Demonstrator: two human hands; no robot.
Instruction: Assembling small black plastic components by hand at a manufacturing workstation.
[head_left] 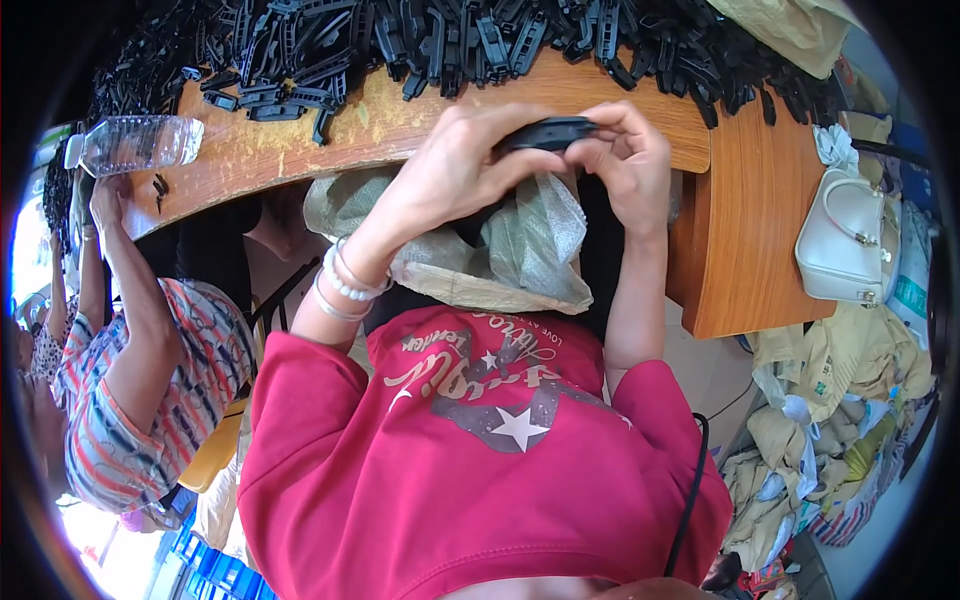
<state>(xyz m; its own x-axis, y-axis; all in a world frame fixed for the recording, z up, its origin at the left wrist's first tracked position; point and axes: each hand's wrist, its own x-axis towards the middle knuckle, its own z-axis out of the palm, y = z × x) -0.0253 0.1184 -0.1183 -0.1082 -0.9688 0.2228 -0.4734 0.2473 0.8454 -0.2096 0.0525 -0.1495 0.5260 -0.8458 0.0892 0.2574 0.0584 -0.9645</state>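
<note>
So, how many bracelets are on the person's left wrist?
2. A white bead bracelet sits nearer the left hand, and a thin silver bangle sits just below it, toward the red sleeve. More may be hidden on the far side of the wrist.

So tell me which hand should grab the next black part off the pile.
Probably the right hand: only its fingertips pinch the black part's end, while the left hand cups it. Both sit equally near the pile.
</note>
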